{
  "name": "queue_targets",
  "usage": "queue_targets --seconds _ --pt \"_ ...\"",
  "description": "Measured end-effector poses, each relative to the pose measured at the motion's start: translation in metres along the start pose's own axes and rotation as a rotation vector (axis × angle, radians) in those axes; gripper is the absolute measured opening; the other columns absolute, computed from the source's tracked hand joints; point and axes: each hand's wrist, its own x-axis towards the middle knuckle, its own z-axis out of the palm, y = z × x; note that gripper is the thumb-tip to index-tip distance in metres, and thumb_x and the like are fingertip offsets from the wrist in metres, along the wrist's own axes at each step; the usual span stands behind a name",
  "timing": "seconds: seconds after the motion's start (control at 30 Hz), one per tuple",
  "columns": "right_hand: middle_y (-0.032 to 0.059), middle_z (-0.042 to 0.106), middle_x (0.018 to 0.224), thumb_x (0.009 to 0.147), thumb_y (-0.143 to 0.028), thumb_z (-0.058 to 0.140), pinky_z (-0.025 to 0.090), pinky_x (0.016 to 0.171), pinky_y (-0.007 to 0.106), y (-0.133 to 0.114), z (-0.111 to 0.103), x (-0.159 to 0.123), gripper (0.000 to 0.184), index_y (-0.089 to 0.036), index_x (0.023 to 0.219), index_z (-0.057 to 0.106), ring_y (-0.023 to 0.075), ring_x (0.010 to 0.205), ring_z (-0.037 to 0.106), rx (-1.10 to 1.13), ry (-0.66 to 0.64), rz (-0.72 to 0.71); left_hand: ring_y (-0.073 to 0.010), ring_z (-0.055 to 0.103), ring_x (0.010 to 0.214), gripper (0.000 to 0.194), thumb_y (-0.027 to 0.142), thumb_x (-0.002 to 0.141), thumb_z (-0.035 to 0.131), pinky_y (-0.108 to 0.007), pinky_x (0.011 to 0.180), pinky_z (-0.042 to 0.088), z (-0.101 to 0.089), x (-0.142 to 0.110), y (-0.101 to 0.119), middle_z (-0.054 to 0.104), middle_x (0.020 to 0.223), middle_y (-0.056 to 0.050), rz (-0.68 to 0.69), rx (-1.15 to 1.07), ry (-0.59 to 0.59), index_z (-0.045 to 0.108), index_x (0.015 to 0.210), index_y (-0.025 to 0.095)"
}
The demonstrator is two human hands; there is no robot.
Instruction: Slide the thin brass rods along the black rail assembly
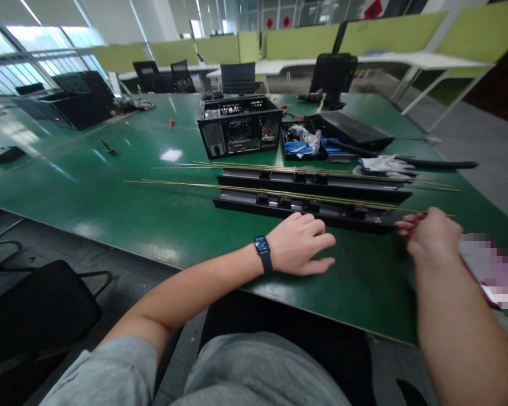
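Observation:
My left hand (pixel 302 245), with a dark watch on its wrist, hovers over or rests on the green table by the nearer black channel (pixel 254 210); its fingers are loosely apart and it holds nothing. My right hand (pixel 434 231) is closed at that channel's right end, fingers pinched around a thin golden rod (pixel 406 210); the fingertips are partly hidden. More thin golden rods (pixel 173 183) lie lengthwise over the nearer channel, sticking out at both ends. A second black channel (pixel 364 189) lies parallel behind it, with another group of golden rods (pixel 440 187) across it.
Behind the channels stands an open computer case (pixel 241 127). Right of it are a black tray (pixel 296 155) with gloves, a dark panel (pixel 351 128) and a white glove (pixel 387 166). A black chair (pixel 42 304) stands left of the green table's (pixel 110 208) front edge.

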Motion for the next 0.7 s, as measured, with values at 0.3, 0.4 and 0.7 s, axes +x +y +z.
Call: queue_targets --seconds 0.3,0.4,0.7 --pt "-0.001 0.059 0.074 0.111 -0.012 0.041 0.037 0.038 0.019 -0.003 0.001 -0.001 0.033 -0.021 0.081 0.051 0.0093 0.048 0.058 -0.006 0.007 -0.001 -0.0268 0.063 0.106 0.031 0.038 0.116 0.053 -0.043 0.087 0.04 0.017 -0.001 -0.002 0.075 0.115 -0.011 -0.047 0.104 0.045 0.079 0.11 0.022" --pt "-0.0018 0.059 0.074 0.112 -0.012 0.042 0.036 0.037 0.019 -0.003 0.001 -0.002 0.033 -0.021 0.081 0.051 0.0087 0.047 0.058 0.002 0.005 0.003 -0.0284 0.064 0.113 0.03 0.038 0.116 0.054 -0.045 0.094 0.044 0.022 -0.001 -0.006 0.075 0.124 -0.012 -0.144 0.112 0.052 0.079 0.111 0.022" --pt "-0.0019 0.06 0.074 0.111 -0.012 0.042 0.037 0.037 0.018 -0.001 0.001 0.006 0.03 -0.021 0.084 0.052 0.0088 0.045 0.057 0.013 0.004 0.016 -0.0372 0.06 0.133 0.042 0.052 0.101 0.081 -0.052 0.109 0.053 0.029 -0.007 -0.015 0.066 0.144 -0.018 -0.626 0.131 0.025 0.075 0.133 0.026"
